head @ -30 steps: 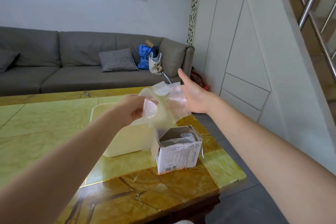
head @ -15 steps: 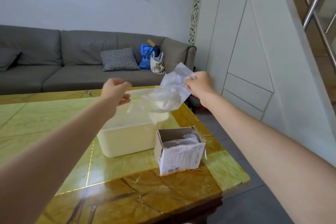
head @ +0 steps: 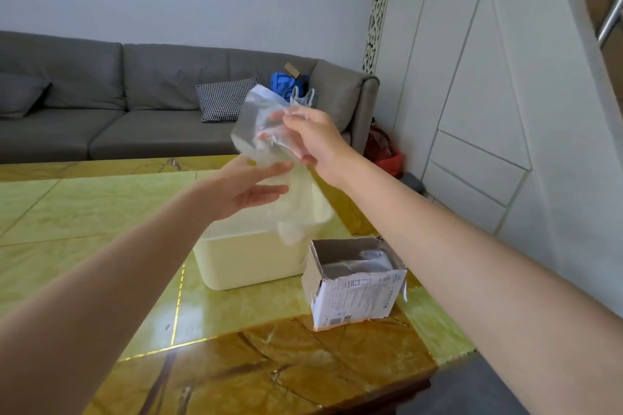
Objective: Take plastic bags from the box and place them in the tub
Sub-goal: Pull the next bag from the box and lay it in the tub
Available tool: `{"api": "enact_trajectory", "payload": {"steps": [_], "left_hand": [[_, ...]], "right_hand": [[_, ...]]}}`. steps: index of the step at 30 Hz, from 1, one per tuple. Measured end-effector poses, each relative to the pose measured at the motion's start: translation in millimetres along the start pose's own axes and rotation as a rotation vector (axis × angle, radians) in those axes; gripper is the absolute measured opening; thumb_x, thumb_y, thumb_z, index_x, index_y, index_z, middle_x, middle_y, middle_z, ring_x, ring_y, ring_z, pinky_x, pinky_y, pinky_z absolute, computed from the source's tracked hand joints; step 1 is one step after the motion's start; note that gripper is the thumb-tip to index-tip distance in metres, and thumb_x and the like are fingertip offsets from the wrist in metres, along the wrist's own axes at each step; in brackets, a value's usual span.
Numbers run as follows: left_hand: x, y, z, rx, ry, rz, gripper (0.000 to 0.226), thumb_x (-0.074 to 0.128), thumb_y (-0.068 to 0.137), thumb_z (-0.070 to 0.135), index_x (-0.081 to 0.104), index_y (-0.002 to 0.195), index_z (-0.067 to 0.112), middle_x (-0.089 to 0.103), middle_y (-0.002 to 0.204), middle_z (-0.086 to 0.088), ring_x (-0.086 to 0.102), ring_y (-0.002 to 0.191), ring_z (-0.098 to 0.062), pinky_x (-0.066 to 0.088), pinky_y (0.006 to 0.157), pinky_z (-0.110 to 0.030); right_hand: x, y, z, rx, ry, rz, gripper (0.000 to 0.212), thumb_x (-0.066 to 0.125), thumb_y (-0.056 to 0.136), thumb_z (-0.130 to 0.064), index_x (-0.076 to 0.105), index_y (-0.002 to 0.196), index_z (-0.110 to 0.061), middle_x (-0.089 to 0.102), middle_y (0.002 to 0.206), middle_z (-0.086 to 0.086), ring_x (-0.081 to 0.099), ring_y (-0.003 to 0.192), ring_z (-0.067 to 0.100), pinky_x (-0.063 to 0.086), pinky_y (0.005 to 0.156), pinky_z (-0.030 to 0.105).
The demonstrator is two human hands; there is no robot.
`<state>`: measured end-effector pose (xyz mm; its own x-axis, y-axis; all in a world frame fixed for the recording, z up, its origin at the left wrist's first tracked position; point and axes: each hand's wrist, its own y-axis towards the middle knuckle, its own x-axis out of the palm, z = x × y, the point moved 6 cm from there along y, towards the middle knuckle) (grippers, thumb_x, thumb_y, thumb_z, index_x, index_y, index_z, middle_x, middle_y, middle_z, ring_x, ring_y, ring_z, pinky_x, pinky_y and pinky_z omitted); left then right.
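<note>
Green-and-amber desk point(head: 101, 212) carries a cream tub point(head: 256, 263) beside an open box point(head: 354, 293), while above the tub the right hand point(head: 317, 138) grips a clear plastic bag point(head: 263, 131) and the left hand point(head: 249, 189), fingers straight, touches its underside.

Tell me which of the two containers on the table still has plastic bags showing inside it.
The torn cardboard box, nearest the table's edge: clear plastic shows in its open top. The cream tub behind it shows only its outer wall; its inside is hidden.
</note>
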<state>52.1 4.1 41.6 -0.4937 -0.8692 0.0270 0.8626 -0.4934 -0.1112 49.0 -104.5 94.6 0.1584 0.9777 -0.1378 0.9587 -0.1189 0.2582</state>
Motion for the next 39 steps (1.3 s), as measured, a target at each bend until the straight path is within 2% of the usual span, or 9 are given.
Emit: {"api": "enact_trajectory", "payload": {"steps": [3,7,12,17,20,23,32,35,39], "left_hand": [[-28.2,10.2,-1.8,0.005,-0.003,0.091,0.014,0.066,0.083,0.01,0.058,0.094,0.013,0.062,0.056,0.009,0.054,0.04,0.0,0.047,0.042,-0.01],[-65.8,18.1,-1.7,0.027,0.122,0.21,0.011,0.062,0.087,0.015,0.06,0.098,0.015,0.061,0.067,0.005,0.053,0.044,0.001,0.045,0.042,-0.009],[-94.9,39.1,-21.8,-0.021,0.593,0.43,0.02,0.062,0.086,0.006,0.06,0.106,0.004,0.06,0.049,0.002,0.055,0.038,-0.006,0.048,0.039,-0.016],[-83.5,48.1,-18.0,0.09,1.255,0.556,0.039,0.057,0.089,0.019,0.05,0.126,0.013,0.047,0.125,-0.013,0.06,0.098,-0.033,0.05,0.08,-0.038],[-53.8,53.3,-18.4,0.221,1.271,0.294,0.025,0.059,0.088,0.019,0.062,0.113,0.016,0.054,0.113,-0.005,0.056,0.107,-0.027,0.042,0.084,-0.03],[-27.8,52.3,-50.1,-0.047,1.33,-0.148,0.023,0.056,0.09,0.021,0.067,0.111,0.021,0.063,0.11,0.005,0.057,0.109,-0.015,0.039,0.087,-0.022],[-53.8,55.9,-26.7,0.011,1.11,0.244,0.022,0.059,0.088,0.024,0.065,0.097,0.006,0.056,0.09,-0.007,0.051,0.087,-0.026,0.035,0.063,-0.026],[-58.8,54.7,-26.3,0.035,1.166,0.247,0.019,0.061,0.087,0.028,0.056,0.083,0.01,0.053,0.086,-0.005,0.047,0.081,-0.021,0.033,0.057,-0.026],[-47.7,56.7,-61.7,-0.192,1.421,-0.131,0.02,0.06,0.087,0.032,0.064,0.106,0.025,0.057,0.114,0.001,0.055,0.105,-0.02,0.044,0.089,-0.029]], "right_hand": [[-3.1,15.8,5.5,0.034,0.126,0.09,0.021,0.046,0.097,-0.008,0.06,0.112,-0.01,0.062,0.109,0.016,0.058,0.076,0.018,0.043,0.05,0.021],[-27.4,26.5,37.3,0.051,-0.145,0.27,0.03,0.047,0.091,0.004,0.049,0.117,-0.01,0.061,0.1,0.011,0.058,0.048,0.008,0.041,0.037,0.017],[-23.0,30.9,89.0,0.043,-0.639,0.086,0.026,0.038,0.09,0.006,0.033,0.106,-0.013,0.055,0.075,0.013,0.048,0.034,0.012,0.035,0.033,0.019],[-0.2,35.4,116.6,0.038,-0.864,-0.102,0.032,0.029,0.089,0.01,0.031,0.104,-0.018,0.053,0.084,0.014,0.052,0.055,0.024,0.044,0.046,0.031],[7.7,32.1,124.6,0.064,-0.896,-0.189,0.038,0.031,0.083,0.017,0.034,0.104,-0.015,0.045,0.097,0.011,0.053,0.067,0.026,0.046,0.049,0.032],[12.7,29.2,125.5,0.126,-0.829,-0.274,0.036,0.041,0.084,0.016,0.037,0.102,-0.014,0.044,0.12,0.012,0.05,0.083,0.023,0.042,0.051,0.024],[10.6,36.5,77.6,0.044,-0.178,-0.21,0.04,0.038,0.087,0.015,0.055,0.098,-0.02,0.048,0.121,-0.004,0.068,0.096,0.021,0.047,0.062,0.018],[4.1,37.1,100.2,0.115,-0.372,-0.192,0.033,0.051,0.086,0.013,0.059,0.098,-0.017,0.044,0.14,0.005,0.053,0.121,0.022,0.046,0.091,0.031],[3.7,31.1,134.7,0.242,-0.95,-0.315,0.036,0.049,0.087,0.011,0.061,0.113,-0.011,0.033,0.147,0.012,0.044,0.127,0.028,0.041,0.084,0.024]]}}
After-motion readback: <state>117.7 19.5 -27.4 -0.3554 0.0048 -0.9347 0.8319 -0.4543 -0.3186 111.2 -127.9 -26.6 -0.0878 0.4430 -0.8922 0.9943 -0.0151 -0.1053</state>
